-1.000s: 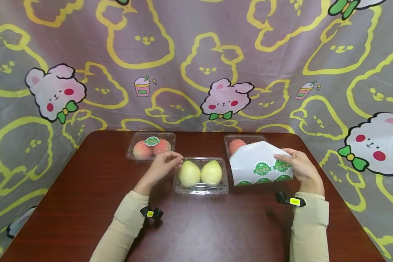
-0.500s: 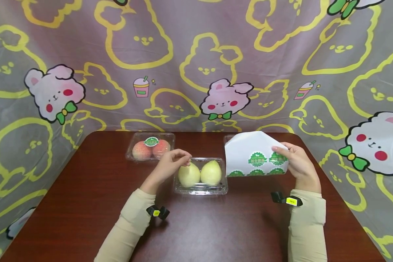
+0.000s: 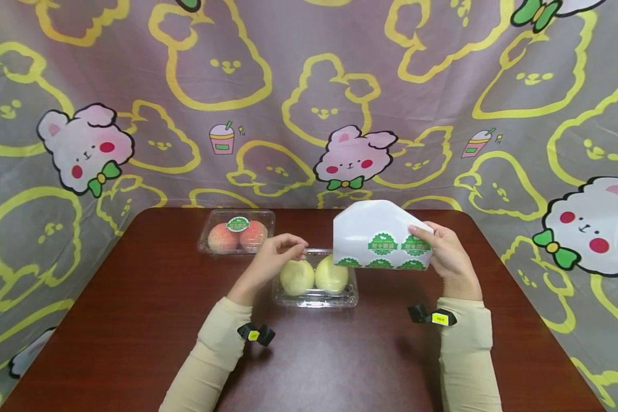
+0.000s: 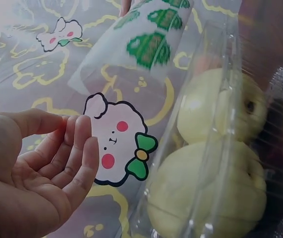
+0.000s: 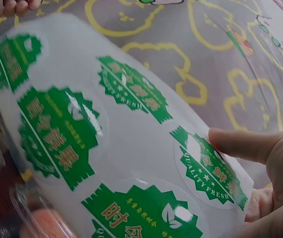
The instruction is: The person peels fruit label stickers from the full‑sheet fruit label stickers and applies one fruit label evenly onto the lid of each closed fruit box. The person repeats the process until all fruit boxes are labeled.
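Note:
My right hand holds a white sheet of round green stickers by its right edge, thumb in front and fingers behind. In the right wrist view the thumb presses near one sticker. My left hand hovers over the left side of a clear plastic box with two yellow-green pears. Its fingers are loosely curled, thumb tip close to the index tip; nothing shows between them in the left wrist view. The sheet covers part of the right pear.
A clear box with two peaches and a green round label stands at the back left. Another peach shows low in the right wrist view. Patterned cloth hangs behind the brown table.
The right hand has carried the sticker sheet left and up, now hiding the back right peach box in the head view. The left hand has shifted right over the pear box.

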Demonstrator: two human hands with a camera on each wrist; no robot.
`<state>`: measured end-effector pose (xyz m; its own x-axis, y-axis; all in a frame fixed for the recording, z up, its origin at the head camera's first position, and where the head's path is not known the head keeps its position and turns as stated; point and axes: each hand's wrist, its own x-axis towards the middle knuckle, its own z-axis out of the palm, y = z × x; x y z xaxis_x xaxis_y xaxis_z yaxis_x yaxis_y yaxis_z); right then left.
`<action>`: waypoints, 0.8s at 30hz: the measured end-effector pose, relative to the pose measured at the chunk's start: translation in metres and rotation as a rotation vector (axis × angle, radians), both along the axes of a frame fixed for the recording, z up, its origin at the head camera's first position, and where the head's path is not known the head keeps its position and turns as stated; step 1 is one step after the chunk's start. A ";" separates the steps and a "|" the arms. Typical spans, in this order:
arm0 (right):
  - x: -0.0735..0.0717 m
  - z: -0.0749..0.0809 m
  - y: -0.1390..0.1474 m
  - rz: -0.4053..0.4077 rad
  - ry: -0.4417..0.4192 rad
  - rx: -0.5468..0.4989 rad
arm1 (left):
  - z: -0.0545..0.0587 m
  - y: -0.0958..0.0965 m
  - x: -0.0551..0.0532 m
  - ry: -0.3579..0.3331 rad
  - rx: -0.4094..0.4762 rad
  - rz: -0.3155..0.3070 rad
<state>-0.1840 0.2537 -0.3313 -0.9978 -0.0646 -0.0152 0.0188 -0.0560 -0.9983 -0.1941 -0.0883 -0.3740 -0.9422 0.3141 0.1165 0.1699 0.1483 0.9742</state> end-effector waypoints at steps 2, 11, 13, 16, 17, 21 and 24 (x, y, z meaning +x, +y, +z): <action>-0.001 0.000 -0.005 -0.003 0.004 -0.019 | 0.001 0.001 0.000 0.014 0.003 0.002; -0.005 -0.001 -0.025 0.033 0.005 -0.113 | 0.007 0.006 0.001 0.042 0.023 0.024; -0.005 -0.001 -0.029 0.038 -0.003 -0.115 | 0.008 0.006 0.001 0.054 0.027 0.028; -0.005 0.000 -0.034 0.038 -0.012 -0.117 | 0.011 0.006 0.003 0.066 0.031 0.036; -0.005 0.000 -0.036 0.036 -0.014 -0.120 | 0.012 0.006 0.003 0.066 0.037 0.039; -0.005 0.001 -0.044 0.030 -0.021 -0.134 | 0.015 0.008 0.004 0.058 0.054 0.067; -0.008 0.000 -0.049 0.037 -0.023 -0.138 | 0.016 0.009 0.004 0.044 0.053 0.098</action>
<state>-0.1916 0.2044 -0.3316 -0.9942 -0.1044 -0.0264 0.0461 -0.1914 -0.9804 -0.1898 -0.0788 -0.3575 -0.9618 0.2128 0.1721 0.1996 0.1147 0.9731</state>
